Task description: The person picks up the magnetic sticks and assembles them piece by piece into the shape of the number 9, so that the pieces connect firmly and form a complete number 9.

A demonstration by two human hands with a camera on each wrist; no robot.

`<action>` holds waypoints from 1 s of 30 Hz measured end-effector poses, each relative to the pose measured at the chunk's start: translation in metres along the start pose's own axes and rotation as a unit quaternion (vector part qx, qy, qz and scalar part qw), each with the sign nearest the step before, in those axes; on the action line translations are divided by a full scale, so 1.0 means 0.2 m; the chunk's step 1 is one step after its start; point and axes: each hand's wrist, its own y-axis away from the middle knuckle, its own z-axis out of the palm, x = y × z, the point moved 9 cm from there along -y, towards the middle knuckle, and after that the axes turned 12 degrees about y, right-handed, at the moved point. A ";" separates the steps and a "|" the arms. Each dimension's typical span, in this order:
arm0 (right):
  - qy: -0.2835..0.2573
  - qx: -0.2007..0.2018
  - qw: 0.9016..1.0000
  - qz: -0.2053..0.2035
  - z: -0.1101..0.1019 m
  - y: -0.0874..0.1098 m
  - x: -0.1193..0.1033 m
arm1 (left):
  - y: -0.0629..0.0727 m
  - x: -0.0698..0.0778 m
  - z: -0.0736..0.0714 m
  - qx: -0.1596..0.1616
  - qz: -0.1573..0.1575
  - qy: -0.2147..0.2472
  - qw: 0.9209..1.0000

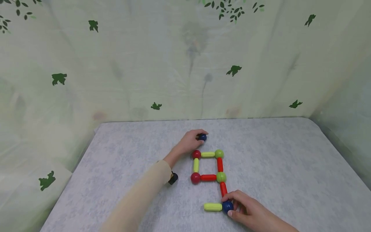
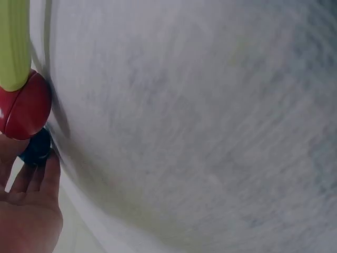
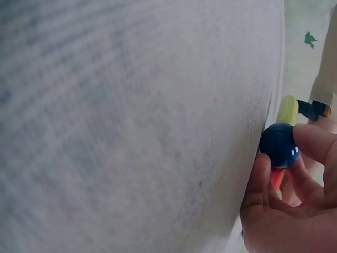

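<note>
Beyond the far side of a square of magnetic sticks and balls, my left hand pinches a dark blue ball between thumb and fingers. The square has red balls at its left corners and green balls at its right, joined by red sticks and yellow-green sticks. From the near right corner another red stick runs toward a second blue ball. My right hand grips that ball with thumb and fingertips. A yellow-green stick juts left from it.
All of this lies on a table under a grey mottled cloth. A pale curtain with green leaf and bird prints hangs behind the far edge. A black device sits at the left wrist, beside the square.
</note>
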 end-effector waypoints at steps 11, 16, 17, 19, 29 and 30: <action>0.010 -0.001 1.000 0.015 0.01 0.00 0.01 | 0.15 0.05 -0.13 0.082 0.027 0.034 0.996; 0.011 -0.001 1.000 0.010 0.01 -0.01 -0.01 | 0.28 0.07 -0.16 0.110 0.038 0.059 0.991; 0.010 -0.001 1.000 0.010 0.01 -0.01 -0.01 | 0.31 0.08 -0.16 0.115 0.040 0.066 0.990; 0.007 -0.001 1.000 0.010 0.01 -0.01 -0.01 | 0.39 0.09 -0.16 0.124 0.041 0.080 0.988; 0.012 -0.002 1.000 0.018 0.01 -0.01 0.00 | 0.76 0.15 -0.08 0.136 0.043 0.137 0.980; 0.012 -0.001 1.000 0.017 0.01 -0.01 0.00 | 0.79 0.16 -0.06 0.130 0.046 0.145 0.980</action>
